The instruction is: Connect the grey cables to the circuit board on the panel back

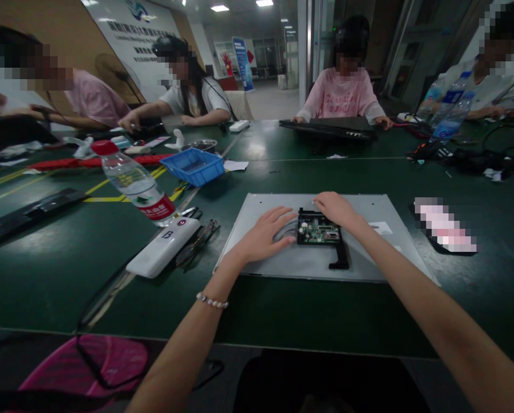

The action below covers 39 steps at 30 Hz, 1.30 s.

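Observation:
A flat grey metal panel [278, 267] lies on the green table before me. On its middle sits a green circuit board [315, 232] in a black plastic bracket [339, 257], whose arm points toward me. Grey cables [286, 231] run from the board's left side under my left hand [269, 232]. That hand rests beside the board with fingers and thumb apart, holding nothing. My right hand [337, 207] is at the bracket's far right edge, fingers curled together. What its fingertips grip, if anything, is hidden or too small to make out.
Left of the panel are a white power bank [164, 246], eyeglasses [197, 245], a tilted-looking water bottle [134, 186] and a blue bin [194, 167]. A phone [446, 226] lies to the right. Several people sit around the table; one opposite handles a black panel [328, 131].

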Available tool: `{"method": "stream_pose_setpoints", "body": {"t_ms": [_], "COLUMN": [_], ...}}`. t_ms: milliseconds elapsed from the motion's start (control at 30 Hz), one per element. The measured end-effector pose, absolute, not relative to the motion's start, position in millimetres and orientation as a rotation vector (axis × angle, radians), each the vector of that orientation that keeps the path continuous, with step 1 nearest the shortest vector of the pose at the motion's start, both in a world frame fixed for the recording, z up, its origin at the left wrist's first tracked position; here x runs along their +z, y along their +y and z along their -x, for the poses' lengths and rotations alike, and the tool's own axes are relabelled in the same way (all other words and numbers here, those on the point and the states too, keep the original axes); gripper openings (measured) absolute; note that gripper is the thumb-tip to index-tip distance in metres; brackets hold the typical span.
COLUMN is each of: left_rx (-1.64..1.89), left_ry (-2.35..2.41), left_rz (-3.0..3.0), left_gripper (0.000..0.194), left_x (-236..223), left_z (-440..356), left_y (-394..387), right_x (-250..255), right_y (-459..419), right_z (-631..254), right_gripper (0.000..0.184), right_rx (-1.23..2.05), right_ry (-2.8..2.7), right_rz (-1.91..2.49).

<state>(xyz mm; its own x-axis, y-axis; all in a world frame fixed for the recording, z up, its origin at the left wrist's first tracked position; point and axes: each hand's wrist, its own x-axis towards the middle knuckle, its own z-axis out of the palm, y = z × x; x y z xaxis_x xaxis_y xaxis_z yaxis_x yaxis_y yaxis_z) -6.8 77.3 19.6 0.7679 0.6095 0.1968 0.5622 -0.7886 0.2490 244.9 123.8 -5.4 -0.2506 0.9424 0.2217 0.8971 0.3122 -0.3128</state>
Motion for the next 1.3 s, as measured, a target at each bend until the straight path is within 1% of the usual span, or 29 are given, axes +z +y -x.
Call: {"method": "stream_pose_setpoints", "body": {"t_ms": [200, 367, 533, 633, 700, 767, 833, 1300], "left_rx": [0.275, 0.306, 0.327, 0.311, 0.3, 0.296, 0.305, 0.311], "left_ry": [0.797, 0.76, 0.736, 0.735, 0.736, 0.735, 0.731, 0.754], "left_rz": [-2.703, -2.654, -2.633, -2.617, -2.609, -2.602, -2.598, -2.593], "left_gripper": [0.058, 0.058, 0.057, 0.057, 0.057, 0.057, 0.056, 0.05], "left_x": [11, 7, 8, 9, 10, 10, 9, 9], "left_z": [1, 1, 2, 2, 2, 2, 2, -1], "left_y": [75, 76, 76, 76, 76, 76, 76, 76], "right_x": [0, 13, 10, 0, -9, -17, -23, -31], "right_y": [134, 127, 100, 77, 64, 53, 47, 44], "right_z": [-259, -282, -310, -326, -335, -340, -342, -326], "right_gripper": [0.032, 0.031, 0.032, 0.037, 0.045, 0.05, 0.052, 0.043], "right_rx": [0.267, 0.329, 0.336, 0.396, 0.448, 0.454, 0.426, 0.276], "right_ry": [-2.199, -2.195, -2.22, -2.252, -2.28, -2.295, -2.297, -2.218], "right_rz": [1.604, 1.626, 1.695, 1.673, 1.624, 1.614, 1.632, 1.575]}}
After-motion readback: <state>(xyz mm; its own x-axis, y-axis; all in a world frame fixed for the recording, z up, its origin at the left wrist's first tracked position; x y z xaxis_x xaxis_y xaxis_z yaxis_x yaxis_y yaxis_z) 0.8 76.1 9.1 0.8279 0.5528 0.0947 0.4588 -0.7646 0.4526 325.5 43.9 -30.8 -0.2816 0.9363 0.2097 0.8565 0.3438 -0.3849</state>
